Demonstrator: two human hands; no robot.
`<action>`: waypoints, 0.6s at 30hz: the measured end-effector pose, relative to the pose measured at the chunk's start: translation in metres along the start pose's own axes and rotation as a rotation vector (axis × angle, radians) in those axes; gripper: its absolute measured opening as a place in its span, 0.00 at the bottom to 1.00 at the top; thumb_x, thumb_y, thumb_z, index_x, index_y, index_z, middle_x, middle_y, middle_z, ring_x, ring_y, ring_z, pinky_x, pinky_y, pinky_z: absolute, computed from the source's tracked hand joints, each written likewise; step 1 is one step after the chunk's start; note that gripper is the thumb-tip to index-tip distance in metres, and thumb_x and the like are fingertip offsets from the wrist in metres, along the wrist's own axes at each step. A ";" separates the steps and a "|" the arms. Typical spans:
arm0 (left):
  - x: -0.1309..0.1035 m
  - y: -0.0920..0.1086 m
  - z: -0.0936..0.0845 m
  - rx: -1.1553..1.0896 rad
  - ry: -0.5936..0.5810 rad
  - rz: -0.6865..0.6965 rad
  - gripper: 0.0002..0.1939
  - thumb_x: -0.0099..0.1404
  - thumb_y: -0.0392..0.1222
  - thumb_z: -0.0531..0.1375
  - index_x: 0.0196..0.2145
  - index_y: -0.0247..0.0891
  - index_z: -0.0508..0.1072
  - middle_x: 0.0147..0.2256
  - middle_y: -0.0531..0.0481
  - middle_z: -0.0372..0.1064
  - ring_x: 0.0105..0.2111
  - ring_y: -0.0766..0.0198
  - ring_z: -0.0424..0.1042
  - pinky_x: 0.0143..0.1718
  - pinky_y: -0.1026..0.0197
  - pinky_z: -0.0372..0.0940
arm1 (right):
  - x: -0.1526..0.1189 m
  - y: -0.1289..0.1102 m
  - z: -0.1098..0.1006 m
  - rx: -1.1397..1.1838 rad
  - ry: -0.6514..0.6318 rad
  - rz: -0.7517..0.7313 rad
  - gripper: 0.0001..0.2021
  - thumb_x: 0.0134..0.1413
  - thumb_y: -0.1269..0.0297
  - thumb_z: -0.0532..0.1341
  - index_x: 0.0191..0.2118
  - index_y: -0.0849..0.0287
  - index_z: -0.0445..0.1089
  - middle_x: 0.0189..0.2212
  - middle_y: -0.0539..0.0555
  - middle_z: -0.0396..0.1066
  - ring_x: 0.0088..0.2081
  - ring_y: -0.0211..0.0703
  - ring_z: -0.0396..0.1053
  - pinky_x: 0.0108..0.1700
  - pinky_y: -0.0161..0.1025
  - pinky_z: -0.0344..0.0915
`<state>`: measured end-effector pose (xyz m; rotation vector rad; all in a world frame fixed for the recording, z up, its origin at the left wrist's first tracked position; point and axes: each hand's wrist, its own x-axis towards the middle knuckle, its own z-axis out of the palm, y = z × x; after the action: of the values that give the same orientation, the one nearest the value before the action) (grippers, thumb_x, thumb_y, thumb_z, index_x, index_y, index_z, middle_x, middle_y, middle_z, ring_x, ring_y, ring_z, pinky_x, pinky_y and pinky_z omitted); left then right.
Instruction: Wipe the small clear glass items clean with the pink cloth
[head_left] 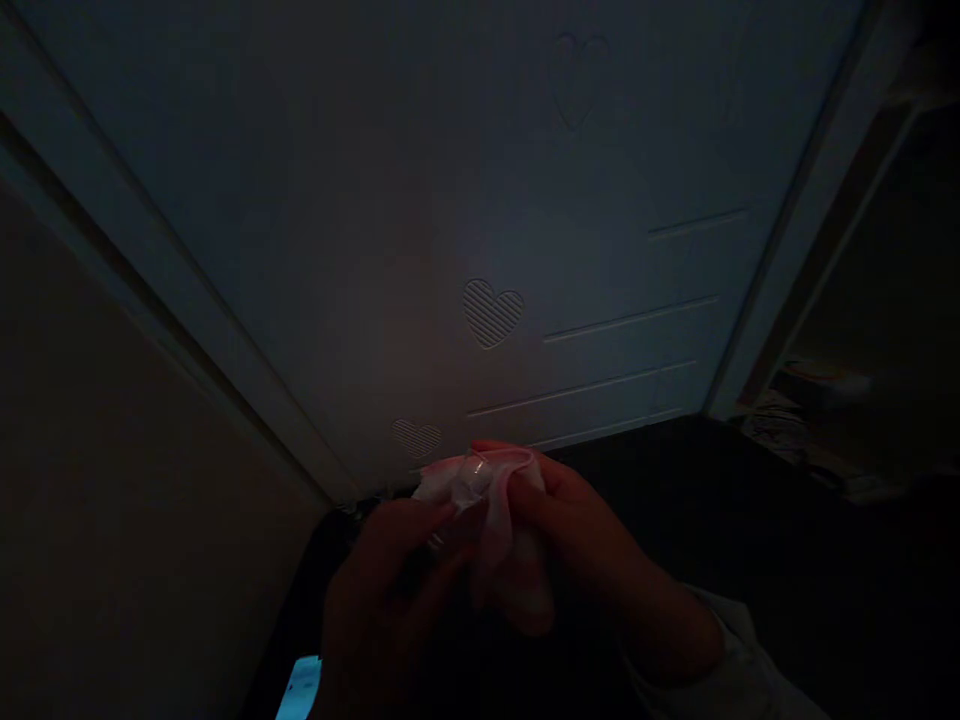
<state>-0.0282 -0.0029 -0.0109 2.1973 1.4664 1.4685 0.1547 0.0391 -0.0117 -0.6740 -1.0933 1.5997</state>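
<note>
In the dim head view, a pale pink cloth [499, 530] is bunched between my two hands, its lower end hanging down. A small clear, shiny object [474, 472] shows in its folds. My right hand [574, 520] is closed on the cloth from the right, with the thumb pressed into the fold. On the other side, my left hand [397, 570] pinches the clear object and the cloth edge near it. Darkness hides part of my left fingers.
A pale door [337, 200] with carved hearts and grooved lines stands in front. A lit screen [300, 688] is at the lower left. Dim piled items [780, 425] lie at the right, beyond the door frame [810, 210].
</note>
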 end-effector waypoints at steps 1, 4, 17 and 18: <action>0.000 0.001 0.001 0.023 -0.015 0.070 0.12 0.61 0.36 0.67 0.41 0.50 0.77 0.37 0.57 0.80 0.35 0.62 0.79 0.37 0.63 0.73 | -0.001 -0.001 0.001 -0.004 0.016 0.001 0.29 0.42 0.48 0.73 0.49 0.58 0.75 0.40 0.56 0.81 0.37 0.47 0.78 0.39 0.41 0.72; 0.002 0.003 0.004 0.095 -0.056 0.238 0.15 0.62 0.34 0.66 0.44 0.48 0.74 0.39 0.55 0.79 0.40 0.61 0.77 0.42 0.62 0.73 | -0.002 -0.004 0.005 -0.007 0.056 0.018 0.27 0.38 0.57 0.74 0.48 0.58 0.74 0.36 0.53 0.80 0.33 0.43 0.76 0.34 0.37 0.71; 0.000 0.005 -0.005 0.133 0.023 0.230 0.12 0.67 0.33 0.60 0.45 0.49 0.74 0.40 0.52 0.73 0.39 0.60 0.73 0.40 0.60 0.71 | -0.009 -0.009 0.015 -0.094 0.021 -0.012 0.23 0.43 0.64 0.68 0.48 0.55 0.69 0.32 0.49 0.73 0.31 0.40 0.71 0.33 0.36 0.69; -0.001 0.006 -0.006 0.123 0.043 0.198 0.11 0.68 0.33 0.60 0.44 0.49 0.74 0.39 0.53 0.72 0.39 0.60 0.73 0.40 0.60 0.71 | -0.009 -0.008 0.015 -0.109 -0.003 -0.030 0.22 0.45 0.63 0.68 0.49 0.55 0.69 0.32 0.49 0.73 0.31 0.40 0.71 0.34 0.36 0.69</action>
<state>-0.0294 -0.0088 -0.0048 2.4622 1.4235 1.5292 0.1487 0.0262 0.0011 -0.7241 -1.1944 1.5243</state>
